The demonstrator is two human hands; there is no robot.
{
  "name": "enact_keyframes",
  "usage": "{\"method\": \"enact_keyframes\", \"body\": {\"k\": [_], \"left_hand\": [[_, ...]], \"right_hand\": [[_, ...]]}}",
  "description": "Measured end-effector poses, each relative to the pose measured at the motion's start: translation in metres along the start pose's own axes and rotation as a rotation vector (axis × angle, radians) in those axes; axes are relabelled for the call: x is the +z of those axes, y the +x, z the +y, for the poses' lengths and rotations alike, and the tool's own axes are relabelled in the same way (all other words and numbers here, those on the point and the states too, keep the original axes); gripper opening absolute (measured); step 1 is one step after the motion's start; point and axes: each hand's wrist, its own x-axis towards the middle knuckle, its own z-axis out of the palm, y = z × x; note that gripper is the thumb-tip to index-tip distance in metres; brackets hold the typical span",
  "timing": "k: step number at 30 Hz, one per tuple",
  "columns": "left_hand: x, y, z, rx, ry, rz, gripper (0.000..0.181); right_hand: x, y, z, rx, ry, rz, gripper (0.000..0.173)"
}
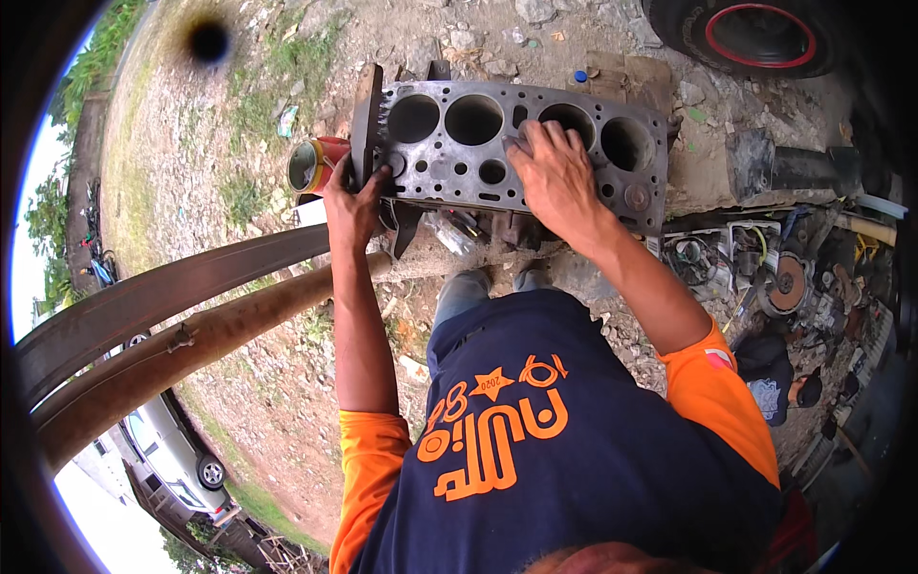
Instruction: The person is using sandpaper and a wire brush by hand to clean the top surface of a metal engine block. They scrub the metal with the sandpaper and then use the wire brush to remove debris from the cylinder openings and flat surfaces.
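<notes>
An engine block [441, 147] lies before me with its machined deck facing up and four large cylinder bores in a row. Across its left end stands a dark metal plate [367, 107]. My left hand [350, 204] grips the lower end of this plate, thumb on the deck side and fingers on the outer side. On the deck, below the third bore, my right hand [556, 172] presses with bent fingers. Pinched under those fingertips is a small grey piece [513, 146], mostly hidden; its material cannot be made out.
A red open can [307, 166] stands left of the block. A rusty pipe [215, 341] and a metal beam [193, 269] run out to the left. Engine parts [789, 283] crowd the right, near a person in dark clothing [766, 369]. A tyre [681, 32] lies at upper right.
</notes>
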Motion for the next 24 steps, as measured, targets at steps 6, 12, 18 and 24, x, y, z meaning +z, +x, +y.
{"method": "enact_keyframes", "body": {"k": [6, 12, 18, 24], "left_hand": [[0.003, -0.002, 0.003, -0.004, -0.054, -0.012, 0.059], [-0.002, -0.002, 0.009, -0.074, -0.077, -0.059, 0.058], [0.001, -0.001, 0.001, -0.018, -0.007, 0.010, 0.059], [0.002, -0.005, 0.002, -0.013, -0.019, 0.016, 0.062]], "right_hand": [[0.005, 0.002, 0.001, -0.018, -0.029, 0.061, 0.022], [0.010, 0.012, 0.006, -0.001, -0.025, 0.161, 0.020], [-0.003, 0.002, -0.006, 0.045, -0.020, -0.046, 0.027], [0.005, -0.001, -0.013, 0.029, -0.083, 0.053, 0.020]]}}
